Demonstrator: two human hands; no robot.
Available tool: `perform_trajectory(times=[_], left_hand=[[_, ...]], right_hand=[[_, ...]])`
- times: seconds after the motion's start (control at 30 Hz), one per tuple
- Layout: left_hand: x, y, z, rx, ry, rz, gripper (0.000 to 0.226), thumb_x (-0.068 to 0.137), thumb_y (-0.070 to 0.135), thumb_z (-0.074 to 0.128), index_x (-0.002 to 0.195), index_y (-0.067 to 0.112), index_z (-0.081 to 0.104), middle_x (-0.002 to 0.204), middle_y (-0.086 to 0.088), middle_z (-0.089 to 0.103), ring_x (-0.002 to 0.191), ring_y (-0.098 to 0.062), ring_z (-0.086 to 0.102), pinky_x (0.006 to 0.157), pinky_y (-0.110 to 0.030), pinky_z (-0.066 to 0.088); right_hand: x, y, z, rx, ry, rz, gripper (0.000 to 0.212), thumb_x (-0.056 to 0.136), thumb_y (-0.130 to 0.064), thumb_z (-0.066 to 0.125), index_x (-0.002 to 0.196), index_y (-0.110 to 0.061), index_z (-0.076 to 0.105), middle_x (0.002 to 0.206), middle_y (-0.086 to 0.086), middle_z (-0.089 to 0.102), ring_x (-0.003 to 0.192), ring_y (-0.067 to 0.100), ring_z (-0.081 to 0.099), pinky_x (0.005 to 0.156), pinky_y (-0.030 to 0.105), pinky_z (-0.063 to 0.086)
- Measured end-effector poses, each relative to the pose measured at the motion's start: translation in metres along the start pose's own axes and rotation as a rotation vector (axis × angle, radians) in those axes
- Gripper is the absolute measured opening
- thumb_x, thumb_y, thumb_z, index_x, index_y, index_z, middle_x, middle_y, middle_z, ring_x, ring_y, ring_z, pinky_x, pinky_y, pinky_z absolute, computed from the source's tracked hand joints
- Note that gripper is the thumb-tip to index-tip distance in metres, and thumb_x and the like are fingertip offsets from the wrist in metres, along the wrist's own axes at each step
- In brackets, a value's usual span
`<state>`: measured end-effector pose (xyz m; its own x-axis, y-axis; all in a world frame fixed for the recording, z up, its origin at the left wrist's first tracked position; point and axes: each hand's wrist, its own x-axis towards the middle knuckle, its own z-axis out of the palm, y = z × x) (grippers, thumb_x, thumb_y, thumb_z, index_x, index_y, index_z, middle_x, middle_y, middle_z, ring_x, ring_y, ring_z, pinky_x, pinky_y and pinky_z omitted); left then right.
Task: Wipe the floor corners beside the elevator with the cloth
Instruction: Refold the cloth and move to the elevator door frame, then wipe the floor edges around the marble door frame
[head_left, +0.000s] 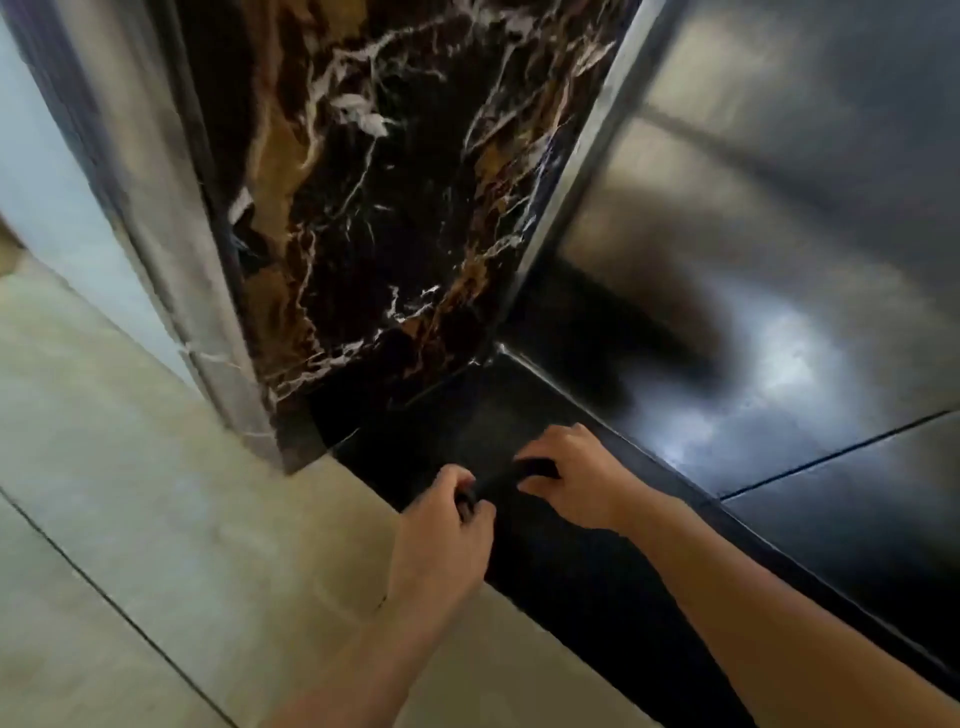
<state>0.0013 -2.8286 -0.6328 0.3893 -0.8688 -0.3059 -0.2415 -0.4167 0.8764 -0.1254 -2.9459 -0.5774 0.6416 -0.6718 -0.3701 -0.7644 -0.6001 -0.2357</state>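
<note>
A dark cloth (501, 480) is stretched between both hands just above the black floor strip (561, 566) in front of the elevator. My left hand (447, 525) grips its near end, fingers curled around it. My right hand (571, 475) holds the far end, close to the elevator door. The floor corner (496, 351), where the marble pillar meets the door, lies a little beyond the hands. Most of the cloth is hard to tell apart from the black floor.
A black marble pillar with gold and white veins (374, 208) rises at centre. The brushed steel elevator door (779, 234) fills the right side. Beige floor tiles (156, 519) spread to the left and near side.
</note>
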Motion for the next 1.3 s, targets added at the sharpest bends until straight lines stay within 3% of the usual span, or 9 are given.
perform_trajectory(times=[0.1,0.23,0.4,0.53,0.7,0.87,1.03,1.17,1.3], left_hand=[[0.037,0.005,0.003,0.069,0.04,0.016,0.027,0.088,0.037,0.054,0.115,0.042,0.052,0.1,0.013,0.065,0.087,-0.007,0.062,0.076,-0.034,0.057],[0.064,-0.007,0.003,0.269,0.038,-0.057,0.058,0.091,0.037,0.053,0.144,0.029,0.032,0.132,-0.002,0.048,0.109,-0.025,0.059,0.082,-0.032,0.049],[0.023,-0.063,-0.017,0.688,-0.029,-0.001,0.055,0.085,0.037,0.053,0.138,0.028,0.039,0.14,0.001,0.041,0.12,-0.024,0.042,0.098,-0.033,0.043],[0.003,-0.109,-0.047,0.868,0.04,0.029,0.059,0.068,0.04,0.063,0.122,0.017,0.059,0.132,-0.014,0.051,0.111,-0.037,0.045,0.079,-0.047,0.051],[-0.001,-0.138,-0.07,0.988,0.123,0.022,0.081,0.09,0.063,0.019,0.14,0.006,0.047,0.149,-0.023,0.04,0.137,-0.043,0.036,0.097,-0.054,0.041],[-0.007,-0.144,-0.086,1.039,0.11,-0.008,0.077,0.093,0.059,0.027,0.148,0.006,0.036,0.156,-0.02,0.032,0.146,-0.037,0.027,0.105,-0.05,0.037],[-0.009,-0.157,-0.097,0.919,0.203,0.007,0.067,0.095,0.047,0.028,0.137,-0.001,0.049,0.147,-0.023,0.044,0.136,-0.039,0.041,0.101,-0.049,0.041],[-0.016,-0.164,-0.096,0.931,0.206,0.034,0.068,0.095,0.045,0.029,0.136,-0.006,0.048,0.146,-0.028,0.043,0.137,-0.043,0.038,0.106,-0.051,0.037],[-0.024,-0.158,-0.087,1.008,0.202,0.077,0.07,0.095,0.046,0.03,0.141,-0.004,0.045,0.149,-0.027,0.041,0.144,-0.04,0.03,0.112,-0.05,0.029]], right_hand=[[0.038,0.023,-0.003,0.051,0.083,-0.003,0.038,0.091,-0.017,0.063,0.129,-0.025,0.061,0.12,-0.005,0.062,0.12,0.019,0.046,0.109,0.035,0.031],[0.086,0.037,0.011,0.026,-0.032,0.106,0.086,0.083,-0.02,0.066,0.153,-0.04,0.02,0.16,0.005,0.024,0.147,0.033,0.015,0.116,0.048,0.026],[0.106,0.031,0.044,0.152,0.045,0.241,0.079,0.091,-0.04,0.058,0.156,-0.027,0.015,0.163,0.007,0.017,0.151,0.03,0.005,0.12,0.047,0.021],[0.115,0.019,0.072,0.143,0.135,0.291,0.072,0.098,-0.05,0.037,0.156,-0.016,0.013,0.165,0.011,0.01,0.152,0.029,0.0,0.123,0.043,0.015],[0.108,0.036,0.112,-0.12,0.108,0.103,0.086,0.09,-0.073,0.007,0.153,-0.021,-0.018,0.16,0.002,-0.026,0.147,0.023,-0.027,0.123,0.045,-0.006],[0.147,0.036,0.099,0.117,0.261,0.661,0.086,0.09,-0.07,0.008,0.156,-0.017,-0.008,0.165,0.014,-0.011,0.151,0.032,-0.012,0.122,0.051,-0.003],[0.089,-0.073,0.17,-0.114,0.158,-0.129,0.075,0.097,-0.063,0.015,0.157,-0.02,0.0,0.165,0.014,-0.005,0.151,0.034,-0.007,0.121,0.054,0.007],[0.095,-0.034,0.147,-0.297,0.069,-0.564,0.062,0.1,-0.058,0.02,0.154,-0.038,-0.002,0.166,0.006,-0.007,0.152,0.029,-0.01,0.122,0.047,-0.003],[0.117,0.07,0.1,-0.109,0.152,0.284,0.064,0.095,-0.064,0.01,0.151,-0.042,-0.013,0.164,0.002,-0.021,0.15,0.029,-0.017,0.122,0.049,-0.002]])
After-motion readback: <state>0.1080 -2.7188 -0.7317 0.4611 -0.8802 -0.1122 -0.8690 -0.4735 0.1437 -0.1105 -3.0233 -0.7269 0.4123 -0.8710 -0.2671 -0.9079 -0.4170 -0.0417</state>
